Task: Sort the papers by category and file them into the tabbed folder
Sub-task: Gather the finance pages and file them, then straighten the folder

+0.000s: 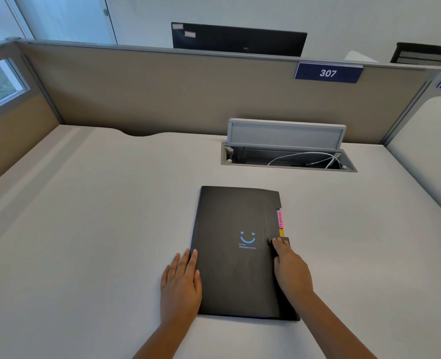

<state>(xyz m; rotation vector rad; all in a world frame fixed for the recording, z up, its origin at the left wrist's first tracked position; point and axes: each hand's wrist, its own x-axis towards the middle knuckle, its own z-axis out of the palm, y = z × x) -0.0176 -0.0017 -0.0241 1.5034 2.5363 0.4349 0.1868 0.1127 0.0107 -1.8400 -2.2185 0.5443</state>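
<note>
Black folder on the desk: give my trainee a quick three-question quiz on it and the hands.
1. True or false: the black folder lies closed on the desk.
2. What colour is the tab with handwriting? A pink, B green, C white.
3. Which hand touches the folder's tabbed edge?

Key: 1 true. 2 A. 3 the right hand; the left hand lies flat at the opposite edge.

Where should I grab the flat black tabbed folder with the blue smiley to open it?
Probably at the small closure flap on the black tabbed folder, coming from its right edge, where the coloured tabs stick out. The left edge looks like the spine, so the left hand can steady it.
</note>
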